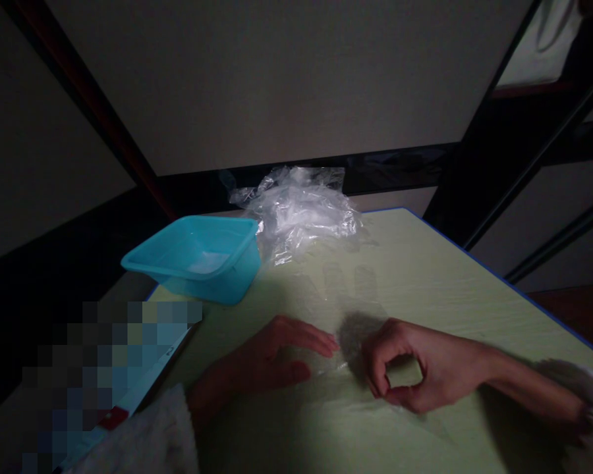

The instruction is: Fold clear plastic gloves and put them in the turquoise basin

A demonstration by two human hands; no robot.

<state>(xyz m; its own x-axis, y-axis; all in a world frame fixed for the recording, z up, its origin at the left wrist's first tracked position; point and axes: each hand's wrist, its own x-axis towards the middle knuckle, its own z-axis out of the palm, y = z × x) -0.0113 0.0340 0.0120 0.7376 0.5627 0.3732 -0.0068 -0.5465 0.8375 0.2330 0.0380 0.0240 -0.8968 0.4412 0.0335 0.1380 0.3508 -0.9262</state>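
Note:
A thin, clear plastic film (346, 366) lies on the table between my hands, showing mostly as faint glints and creases. My right hand (420, 365) pinches thumb to fingertips at the right of this film and appears to grip its edge. To the left, my left hand (271, 355) is open, its fingers stretched toward the film and the thumb apart below them. Its fingertips are near or on the film; contact is hard to judge. Farther back sits a crumpled pile of clear plastic bags (306, 210).
A turquoise plastic basin (237, 280) with something whitish inside stands at the table's back left. The pale yellow-green table (415, 270) has a blue edge. At the lower left is a blurred-out flat item (143, 375). Panels rise behind the table.

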